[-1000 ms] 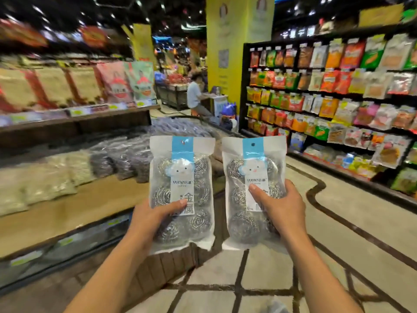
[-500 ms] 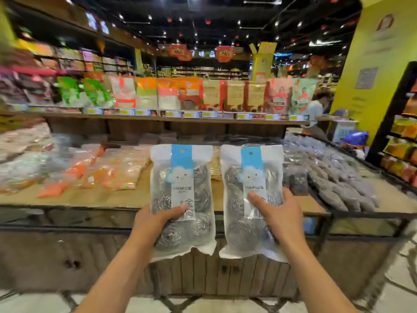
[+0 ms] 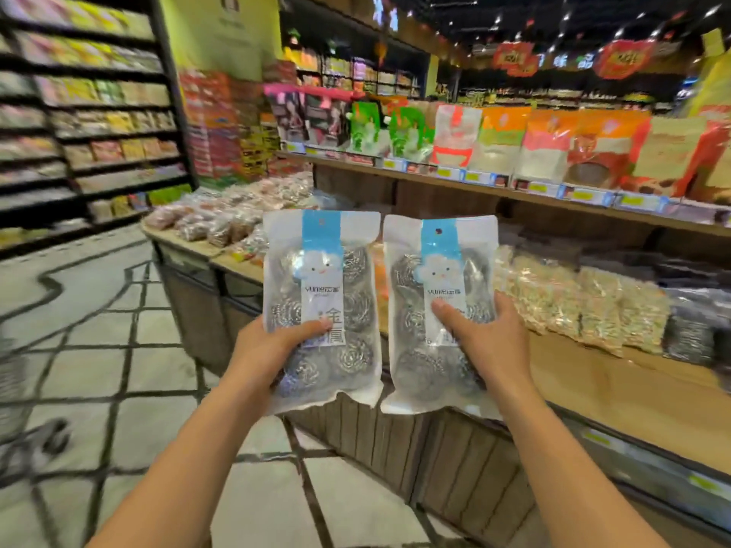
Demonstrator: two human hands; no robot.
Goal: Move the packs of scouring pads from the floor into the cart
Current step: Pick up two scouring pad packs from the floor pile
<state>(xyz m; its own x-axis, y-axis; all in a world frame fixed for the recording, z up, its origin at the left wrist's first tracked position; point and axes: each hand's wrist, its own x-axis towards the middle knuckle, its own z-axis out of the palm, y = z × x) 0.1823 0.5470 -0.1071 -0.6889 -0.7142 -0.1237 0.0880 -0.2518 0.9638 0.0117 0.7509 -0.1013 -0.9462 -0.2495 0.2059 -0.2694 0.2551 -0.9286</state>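
I hold two packs of steel scouring pads upright in front of me, side by side at chest height. Each is a clear bag with a white top and a blue label strip. My left hand (image 3: 269, 350) grips the left pack (image 3: 321, 270) at its lower half, thumb across the front. My right hand (image 3: 482, 342) grips the right pack (image 3: 435, 270) the same way, thumb on the label. A blurred metal mesh at the far left edge (image 3: 12, 385) may be the cart; I cannot tell for sure.
A low wooden display table (image 3: 593, 385) with bagged goods stands just behind the packs and runs to the right. A shelf of coloured bags (image 3: 514, 152) rises behind it. Tall shelves (image 3: 79, 132) line the left. Tiled floor (image 3: 99, 350) lies open at the left.
The view has swung to the left across the display table. Both hands keep the same grip on the packs, held at about the same height in front of me.
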